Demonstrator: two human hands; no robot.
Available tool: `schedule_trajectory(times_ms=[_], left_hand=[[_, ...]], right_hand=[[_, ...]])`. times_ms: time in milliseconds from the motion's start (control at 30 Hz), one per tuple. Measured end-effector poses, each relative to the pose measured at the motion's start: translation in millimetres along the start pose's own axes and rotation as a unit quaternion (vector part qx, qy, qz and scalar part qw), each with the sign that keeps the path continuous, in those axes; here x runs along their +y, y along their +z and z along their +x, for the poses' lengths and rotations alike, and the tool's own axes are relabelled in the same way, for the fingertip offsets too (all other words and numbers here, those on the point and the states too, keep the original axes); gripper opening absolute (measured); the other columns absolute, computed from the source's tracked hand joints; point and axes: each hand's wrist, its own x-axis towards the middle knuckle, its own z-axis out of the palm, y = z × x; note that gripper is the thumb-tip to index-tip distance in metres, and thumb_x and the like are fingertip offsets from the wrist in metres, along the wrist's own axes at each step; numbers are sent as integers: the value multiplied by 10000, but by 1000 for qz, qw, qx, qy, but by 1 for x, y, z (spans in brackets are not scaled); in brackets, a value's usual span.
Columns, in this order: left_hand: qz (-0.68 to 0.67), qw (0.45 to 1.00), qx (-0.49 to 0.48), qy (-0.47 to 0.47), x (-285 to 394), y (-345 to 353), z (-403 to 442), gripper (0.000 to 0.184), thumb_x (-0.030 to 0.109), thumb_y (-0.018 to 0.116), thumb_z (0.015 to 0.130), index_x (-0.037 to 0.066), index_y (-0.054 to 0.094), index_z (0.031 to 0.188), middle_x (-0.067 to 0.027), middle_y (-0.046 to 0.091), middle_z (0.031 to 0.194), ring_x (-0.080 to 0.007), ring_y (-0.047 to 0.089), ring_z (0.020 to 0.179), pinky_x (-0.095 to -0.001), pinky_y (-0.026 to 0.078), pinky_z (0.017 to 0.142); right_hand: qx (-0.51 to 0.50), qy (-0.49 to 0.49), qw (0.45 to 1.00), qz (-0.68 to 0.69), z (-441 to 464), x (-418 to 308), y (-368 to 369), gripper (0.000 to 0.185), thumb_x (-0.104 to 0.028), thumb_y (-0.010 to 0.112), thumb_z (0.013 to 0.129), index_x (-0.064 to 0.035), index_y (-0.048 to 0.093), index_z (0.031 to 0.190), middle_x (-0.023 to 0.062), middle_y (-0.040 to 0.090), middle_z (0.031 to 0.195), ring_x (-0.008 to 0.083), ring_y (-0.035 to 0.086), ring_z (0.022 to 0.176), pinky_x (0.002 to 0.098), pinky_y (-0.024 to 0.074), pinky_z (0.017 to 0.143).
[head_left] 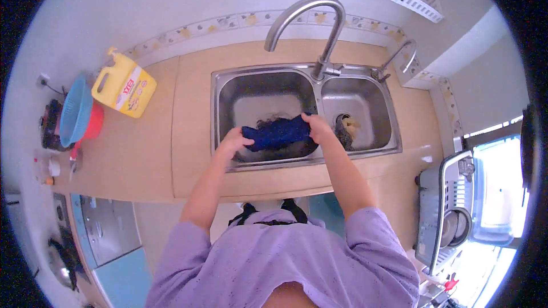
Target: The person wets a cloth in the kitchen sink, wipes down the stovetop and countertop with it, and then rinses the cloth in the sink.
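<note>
A dark blue cloth [277, 133] is stretched between my two hands above the large left basin of the steel sink [260, 87]. My left hand [234, 141] grips its left end, fingers closed. At the right end, my right hand [317, 128] pinches the cloth. Below and behind the cloth, part of a dark patch shows in the basin; what it is I cannot make out. The smaller right basin [357, 101] holds something dark and something tan near its drain. The large curved faucet [323, 57] rises behind the sink.
A yellow jug [124, 84], a blue basket [76, 111] and a red container [94, 121] stand on the left of the counter. A small tap [408, 57] is at the sink's back right corner. A dish rack [448, 211] stands at the right.
</note>
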Motion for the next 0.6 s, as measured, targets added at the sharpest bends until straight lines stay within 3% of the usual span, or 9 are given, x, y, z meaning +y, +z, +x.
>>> schedule_trajectory(times_ms=[67,100,133,200,267,367,433,500,600], left_hand=[[58,995,70,-50,16,-18,4,445,127,703,762,-31,538,1144,-123,625,1032,-213,585,914,-367,481,758],[51,993,109,-18,30,-25,-1,427,135,685,792,-44,525,1145,-131,625,1018,-199,582,903,-359,484,734],[53,992,115,-3,37,-39,5,393,140,669,817,-42,526,1134,-119,624,1032,-197,579,929,-338,478,794],[-94,974,137,153,23,-65,36,350,151,646,847,-23,531,1128,-95,624,1033,-178,573,952,-313,457,858],[-42,970,124,204,115,-63,-31,319,145,626,865,4,530,1135,-70,624,1031,-159,569,975,-294,438,895],[-76,943,117,301,178,-76,-67,295,130,623,864,34,525,1125,-65,625,1035,-152,578,975,-293,444,885],[-74,928,113,349,209,-83,-86,283,119,617,864,41,519,1117,-64,624,1037,-154,583,976,-296,446,886],[-109,919,116,362,233,-80,-101,275,106,614,863,46,512,1112,-70,621,1044,-156,586,969,-300,445,893],[-115,925,110,345,222,-80,-90,289,87,608,862,49,493,1124,-76,612,1067,-163,584,982,-304,438,913]], right_hand=[[11,0,1000,19,1,2,-9,310,-296,632,868,-50,589,1052,33,635,952,148,576,813,328,419,654],[6,-21,999,28,-1,-7,-14,304,-297,630,869,-47,595,1038,29,635,929,145,572,789,322,415,634],[-1,-41,999,35,-10,-17,-15,299,-298,629,869,-45,601,1025,26,635,906,143,568,766,315,412,614],[-2,-189,980,-63,-108,-96,1,299,-339,640,854,-40,635,870,4,593,742,113,500,635,279,378,559],[55,-287,939,-182,-126,-136,-12,321,-358,635,857,-43,637,793,-11,564,696,94,475,617,279,365,564],[30,-307,934,-180,-191,-200,-11,336,-372,611,877,-44,677,914,-19,638,790,66,548,681,221,413,647],[4,-343,927,-154,-197,-221,-18,309,-358,591,897,-62,676,909,-30,627,779,47,538,673,217,405,616],[38,-374,910,-175,-232,-240,-7,365,-372,586,895,-22,683,866,-47,600,725,52,495,650,221,358,571],[56,-368,907,-196,-204,-235,-10,375,-369,574,906,-10,682,895,-51,589,736,47,487,681,221,372,596]])
